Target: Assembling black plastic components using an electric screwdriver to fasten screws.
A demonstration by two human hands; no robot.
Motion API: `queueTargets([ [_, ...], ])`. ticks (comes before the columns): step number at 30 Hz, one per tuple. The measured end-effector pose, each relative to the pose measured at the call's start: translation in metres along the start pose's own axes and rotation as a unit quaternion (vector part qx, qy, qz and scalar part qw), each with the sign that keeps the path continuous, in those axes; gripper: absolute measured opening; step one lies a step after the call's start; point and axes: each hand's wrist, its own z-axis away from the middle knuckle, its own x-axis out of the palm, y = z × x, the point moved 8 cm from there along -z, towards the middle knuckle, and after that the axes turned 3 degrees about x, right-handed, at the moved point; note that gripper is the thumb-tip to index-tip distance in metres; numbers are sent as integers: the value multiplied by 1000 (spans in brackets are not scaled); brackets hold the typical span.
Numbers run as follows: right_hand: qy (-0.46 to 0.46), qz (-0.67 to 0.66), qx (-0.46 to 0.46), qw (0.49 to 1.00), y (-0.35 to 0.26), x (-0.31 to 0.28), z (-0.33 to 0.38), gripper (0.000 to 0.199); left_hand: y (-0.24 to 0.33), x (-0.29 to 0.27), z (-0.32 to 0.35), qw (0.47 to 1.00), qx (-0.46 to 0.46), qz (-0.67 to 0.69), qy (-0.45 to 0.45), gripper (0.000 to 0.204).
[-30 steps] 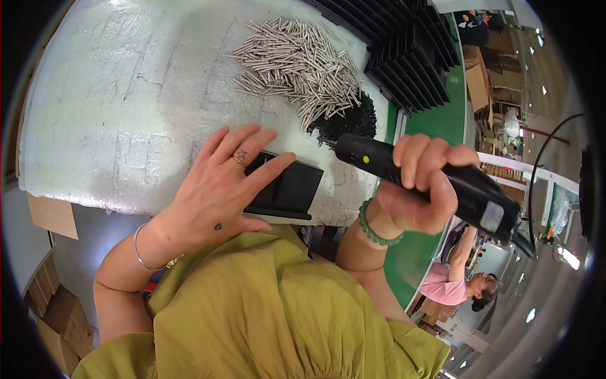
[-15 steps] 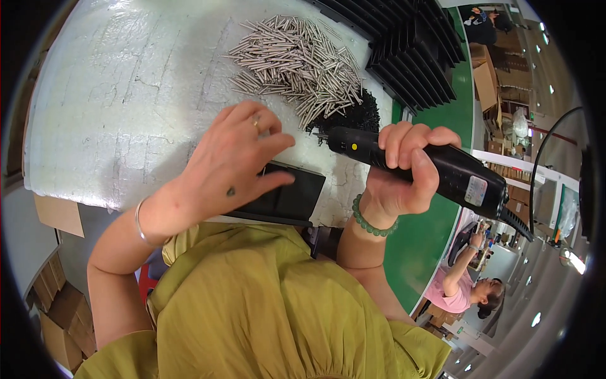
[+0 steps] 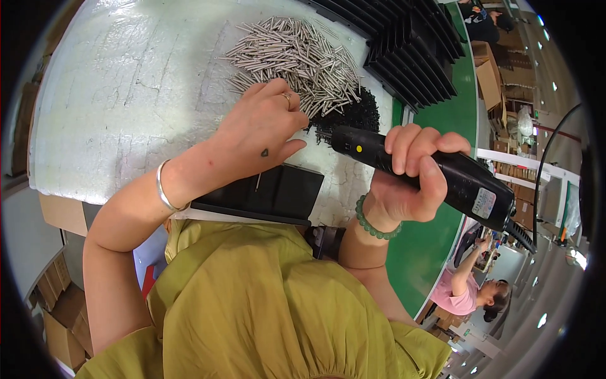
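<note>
My right hand (image 3: 413,170) is wrapped round a black electric screwdriver (image 3: 454,180), its bit pointing left toward the small black screws and its cord trailing off to the right. My left hand (image 3: 262,123) has its fingers curled together at the near edge of the piles; whatever they hold, if anything, is hidden. Silvery metal pins (image 3: 293,57) lie heaped beyond it, with a mound of small black screws (image 3: 353,117) beside them. Below my left hand rests a flat black panel (image 3: 293,192), partly covered by my forearm. A thin metal pin (image 3: 257,182) shows against this panel.
Stacked black finned parts (image 3: 413,60) stand at the far right of the plastic-wrapped white work surface (image 3: 151,82). Beyond a green surface (image 3: 420,252), a person in pink (image 3: 464,287) sits at right. Cardboard boxes (image 3: 63,309) are at lower left.
My left hand has moved right and away from me, to the piles, and its fingers have drawn together. The screwdriver has shifted slightly right and toward me.
</note>
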Motion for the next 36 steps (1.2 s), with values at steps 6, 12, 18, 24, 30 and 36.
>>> queueTargets([
  [6, 39, -24, 19, 999, 19, -9, 2, 27, 1, 10, -7, 1000, 4, -7, -10, 18],
  [12, 15, -30, -6, 999, 2, -4, 2, 29, 0, 13, -8, 1000, 2, 0, -12, 20],
  [18, -17, -41, -29, 999, -11, 1, 0, 29, 2, 10, -10, 1000, 16, 4, 13, 13],
  [24, 3, -41, -57, 998, -25, -6, 1, 29, -6, 5, -7, 997, 7, 9, 82, 10],
  [30, -16, -45, -58, 997, -30, -1, 0, 27, -9, -4, -8, 992, 1, 60, 110, 10],
  [36, -39, -74, -72, 994, -32, 5, 1, 30, -3, -11, -7, 988, 22, 84, 128, 12],
])
